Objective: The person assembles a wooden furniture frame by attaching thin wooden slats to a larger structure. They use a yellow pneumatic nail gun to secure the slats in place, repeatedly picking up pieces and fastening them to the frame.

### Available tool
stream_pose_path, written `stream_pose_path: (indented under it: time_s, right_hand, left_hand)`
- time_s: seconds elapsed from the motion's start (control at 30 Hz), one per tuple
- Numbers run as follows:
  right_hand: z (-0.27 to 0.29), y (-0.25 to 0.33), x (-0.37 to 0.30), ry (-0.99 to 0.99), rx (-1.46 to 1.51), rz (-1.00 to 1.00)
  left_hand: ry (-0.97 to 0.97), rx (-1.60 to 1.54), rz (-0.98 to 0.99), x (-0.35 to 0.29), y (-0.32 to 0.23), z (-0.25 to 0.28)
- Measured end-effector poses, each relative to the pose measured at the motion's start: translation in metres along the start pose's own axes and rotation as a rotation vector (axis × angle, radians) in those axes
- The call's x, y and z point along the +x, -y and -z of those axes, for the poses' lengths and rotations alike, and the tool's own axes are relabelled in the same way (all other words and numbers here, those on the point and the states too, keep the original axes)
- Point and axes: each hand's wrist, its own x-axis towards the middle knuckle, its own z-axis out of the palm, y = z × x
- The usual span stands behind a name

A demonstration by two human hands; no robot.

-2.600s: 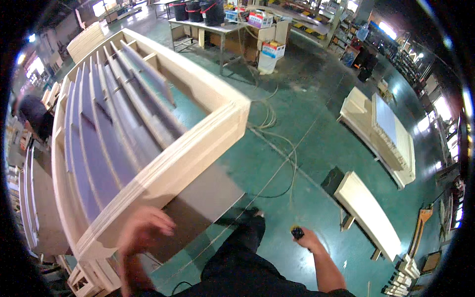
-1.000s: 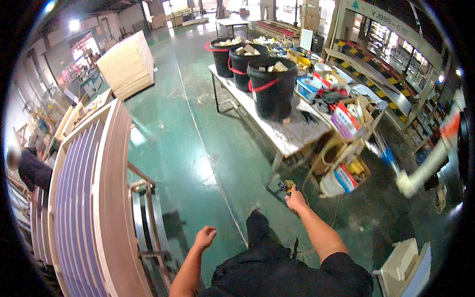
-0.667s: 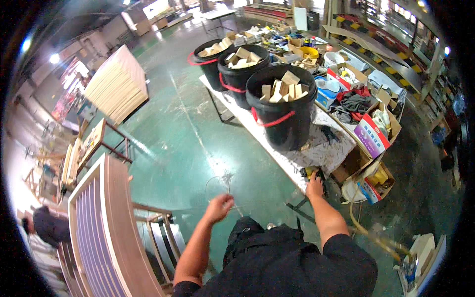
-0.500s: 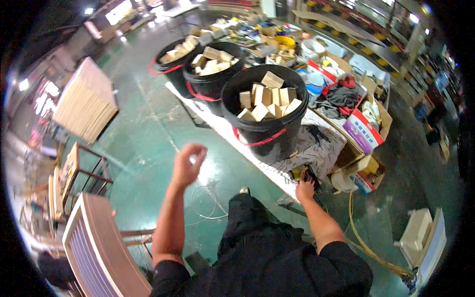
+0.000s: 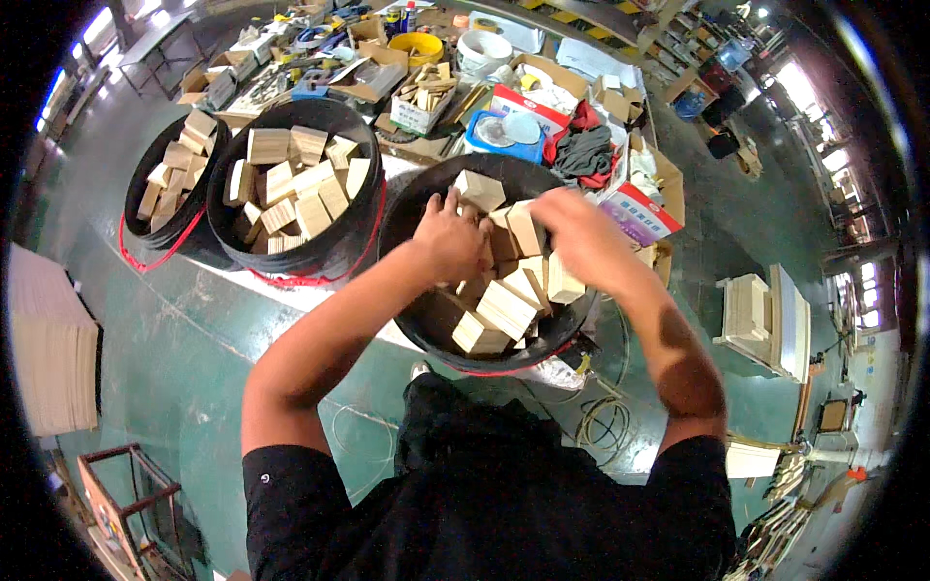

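The left hand [image 5: 451, 240], fingers half curled, touches blocks [image 5: 509, 308] in the near bucket [image 5: 417, 320]; I can't tell whether it grips one. The right hand [image 5: 581, 240] blurs over the bucket's right side, hold unclear. Lifting top blocks straight up should avoid snagging. Floor [image 5: 213, 373] gives room at left; the middle bucket [image 5: 351, 124] and carton [image 5: 635, 218] flank the rim.

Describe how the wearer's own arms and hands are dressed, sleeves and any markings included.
The left sleeve and right sleeve are both black and short, leaving the forearms bare. A small pale mark sits on the left sleeve. The left hand wears no glove; the right hand is blurred but also looks bare. No watch or wristband shows.
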Motion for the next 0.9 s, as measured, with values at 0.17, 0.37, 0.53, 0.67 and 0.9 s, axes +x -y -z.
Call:
stream_pose_path:
  time_s: [0.17,0.37,0.53,0.67,0.9]
  right_hand:
    - [-0.067,-0.047,0.034,0.304,-0.561,0.295]
    - [-0.054,-0.063,0.032,0.314,-0.651,0.395]
    - [-0.003,-0.039,0.048,0.448,-0.634,0.416]
    - [0.055,0.034,0.044,0.252,-0.347,0.246]
    - [0.032,0.123,-0.116,-0.001,1.293,0.542]
  left_hand:
    - [-0.003,-0.057,-0.033,-0.004,0.001,0.008]
    - [0.002,-0.026,-0.104,0.004,0.000,0.012]
    - [0.111,-0.019,-0.049,0.003,0.011,0.018]
    - [-0.605,-0.239,0.254,-0.117,0.006,0.063]
    - [-1.629,-1.594,0.526,-0.415,-0.230,-0.033]
